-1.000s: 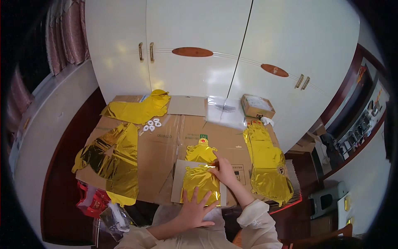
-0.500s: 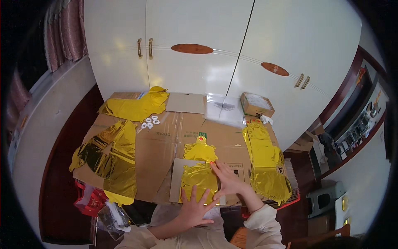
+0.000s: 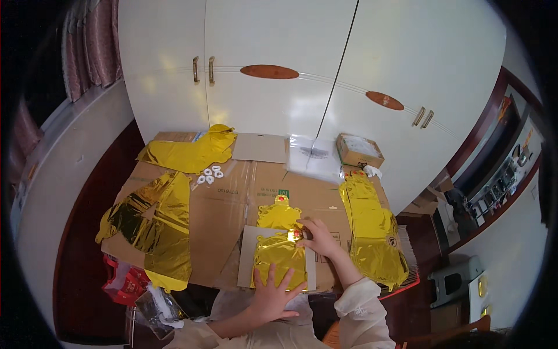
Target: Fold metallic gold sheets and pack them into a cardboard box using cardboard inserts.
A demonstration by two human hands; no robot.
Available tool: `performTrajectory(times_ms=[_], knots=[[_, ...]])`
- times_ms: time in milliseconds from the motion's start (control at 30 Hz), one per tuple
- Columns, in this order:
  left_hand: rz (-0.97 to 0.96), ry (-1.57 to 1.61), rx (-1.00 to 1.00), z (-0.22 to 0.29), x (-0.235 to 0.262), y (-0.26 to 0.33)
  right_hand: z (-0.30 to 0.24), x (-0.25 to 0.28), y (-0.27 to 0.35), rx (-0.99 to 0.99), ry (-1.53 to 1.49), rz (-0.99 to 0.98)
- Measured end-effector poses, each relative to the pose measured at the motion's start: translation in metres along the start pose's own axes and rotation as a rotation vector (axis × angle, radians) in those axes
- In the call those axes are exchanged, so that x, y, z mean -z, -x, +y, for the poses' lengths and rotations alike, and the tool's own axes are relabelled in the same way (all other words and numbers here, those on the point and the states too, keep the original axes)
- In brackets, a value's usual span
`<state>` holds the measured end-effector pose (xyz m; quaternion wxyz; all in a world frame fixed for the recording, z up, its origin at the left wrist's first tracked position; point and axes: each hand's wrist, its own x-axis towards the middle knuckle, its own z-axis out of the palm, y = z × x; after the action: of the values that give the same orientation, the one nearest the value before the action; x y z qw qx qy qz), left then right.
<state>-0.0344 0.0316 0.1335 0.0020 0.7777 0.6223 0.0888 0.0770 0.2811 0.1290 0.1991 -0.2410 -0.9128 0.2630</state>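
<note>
A flat gold foil balloon (image 3: 273,251) lies folded over a grey cardboard sheet (image 3: 247,256) near the table's front edge. Its upper part, with a red-marked tab, extends past the sheet's far side. My left hand (image 3: 272,298) rests on the balloon's near end, fingers spread. At its right side, my right hand (image 3: 318,237) has curled fingers and thumb around the foil edge, beside a shiny red spot. Exactly what its fingertips pinch is partly hidden.
More flat gold foil pieces lie left (image 3: 168,227), far left (image 3: 192,151) and right (image 3: 372,232). Small white rings (image 3: 209,174), a clear plastic bag stack (image 3: 314,156) and an open carton (image 3: 360,150) sit toward the back. White cabinets (image 3: 267,35) stand behind the cardboard-covered table.
My right hand has gone from spread flat on the foil to curled at its right edge, slightly farther away. A red spot now shows there. My left hand stays in place.
</note>
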Motion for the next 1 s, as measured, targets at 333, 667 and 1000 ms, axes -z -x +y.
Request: performTrajectory(times_ms=[333,667,1000], knots=[[-0.006,-0.046,-0.006,-0.002,-0.005,0.003,-0.041,-0.011,-0.017,0.213,0.264,0.154],[-0.070,0.190,-0.007,-0.005,-0.012,0.004,-0.107,-0.058,0.022,0.541,-0.010,-0.315],[-0.008,0.010,-0.025,-0.003,-0.002,0.002,-0.086,-0.050,0.001,0.450,0.005,-0.134]])
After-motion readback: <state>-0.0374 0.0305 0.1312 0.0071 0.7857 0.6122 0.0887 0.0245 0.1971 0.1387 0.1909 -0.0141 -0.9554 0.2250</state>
